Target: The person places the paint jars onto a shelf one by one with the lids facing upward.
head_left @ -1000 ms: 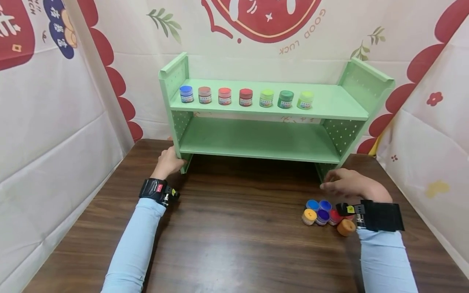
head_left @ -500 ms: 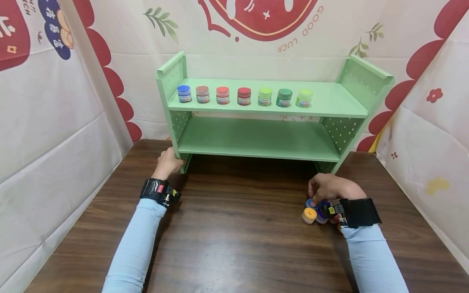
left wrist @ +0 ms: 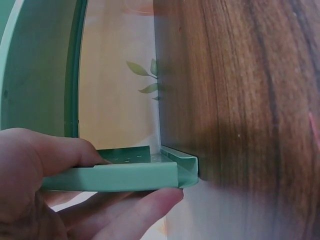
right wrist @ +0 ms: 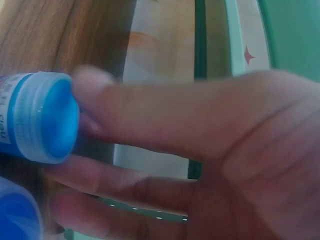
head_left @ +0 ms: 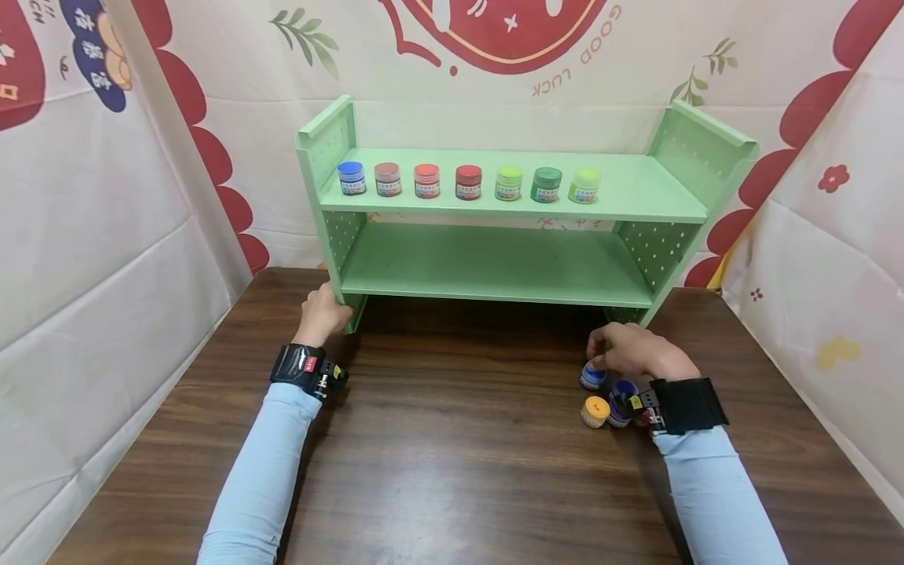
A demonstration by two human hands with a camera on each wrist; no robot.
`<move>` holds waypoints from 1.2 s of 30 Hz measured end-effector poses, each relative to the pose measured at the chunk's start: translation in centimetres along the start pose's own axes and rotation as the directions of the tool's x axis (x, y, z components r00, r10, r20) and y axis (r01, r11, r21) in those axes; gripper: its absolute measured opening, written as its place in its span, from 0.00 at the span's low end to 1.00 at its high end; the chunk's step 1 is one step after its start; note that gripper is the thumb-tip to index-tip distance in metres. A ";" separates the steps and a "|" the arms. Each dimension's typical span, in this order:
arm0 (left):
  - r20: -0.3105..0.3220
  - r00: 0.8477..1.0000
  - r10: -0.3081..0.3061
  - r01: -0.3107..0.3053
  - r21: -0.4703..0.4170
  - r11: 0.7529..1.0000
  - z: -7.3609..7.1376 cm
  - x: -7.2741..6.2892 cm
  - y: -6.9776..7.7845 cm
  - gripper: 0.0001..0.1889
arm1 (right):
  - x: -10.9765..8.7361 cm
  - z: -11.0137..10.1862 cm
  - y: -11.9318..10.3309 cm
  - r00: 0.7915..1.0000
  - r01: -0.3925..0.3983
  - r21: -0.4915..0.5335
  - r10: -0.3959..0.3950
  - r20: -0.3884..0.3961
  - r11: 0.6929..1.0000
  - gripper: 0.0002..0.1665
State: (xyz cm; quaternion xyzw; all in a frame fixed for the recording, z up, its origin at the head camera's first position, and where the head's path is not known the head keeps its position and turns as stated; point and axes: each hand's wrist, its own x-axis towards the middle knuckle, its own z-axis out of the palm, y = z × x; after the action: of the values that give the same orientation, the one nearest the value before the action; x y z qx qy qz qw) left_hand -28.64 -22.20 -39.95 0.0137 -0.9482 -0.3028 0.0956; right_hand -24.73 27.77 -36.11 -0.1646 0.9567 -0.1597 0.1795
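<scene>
My left hand (head_left: 323, 315) grips the lower left side panel of a green two-tier shelf (head_left: 494, 263); in the left wrist view its thumb and fingers lie on either side of the panel's green edge (left wrist: 120, 177). At the right, my right hand (head_left: 639, 351) pinches a small jar with a bright blue lid (head_left: 592, 378). In the right wrist view, thumb and fingers meet at that blue lid (right wrist: 60, 117). Beside it on the table stand a yellow-lidded jar (head_left: 595, 411) and a dark blue jar (head_left: 623, 388). Other jars are partly hidden beneath my right wrist.
On the upper tier, several small jars stand in a row, from a blue one (head_left: 351, 179) at the left to a light green one (head_left: 585, 186). The brown wooden table (head_left: 452, 439) extends in front of the shelf. A printed white cloth (head_left: 494, 118) hangs behind and at both sides.
My right hand came left and down to the jars, took hold of the bright blue one and shifted it slightly away from the group towards the shelf. My left hand stays on the shelf.
</scene>
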 end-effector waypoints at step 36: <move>0.016 0.999 0.037 -0.037 -0.015 0.999 0.2 0.1 -0.5 0.07 | 0.5 0.2 0.6 0.999 -0.001 -0.060 -0.002 -0.050 0.998 0.16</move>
State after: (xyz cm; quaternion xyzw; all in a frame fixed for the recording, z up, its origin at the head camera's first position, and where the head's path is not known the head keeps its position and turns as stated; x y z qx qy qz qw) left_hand -28.83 -22.52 -40.34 -0.0070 -0.9468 -0.3078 0.0937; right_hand -25.29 28.06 -36.65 -0.1661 0.9652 -0.1350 0.1505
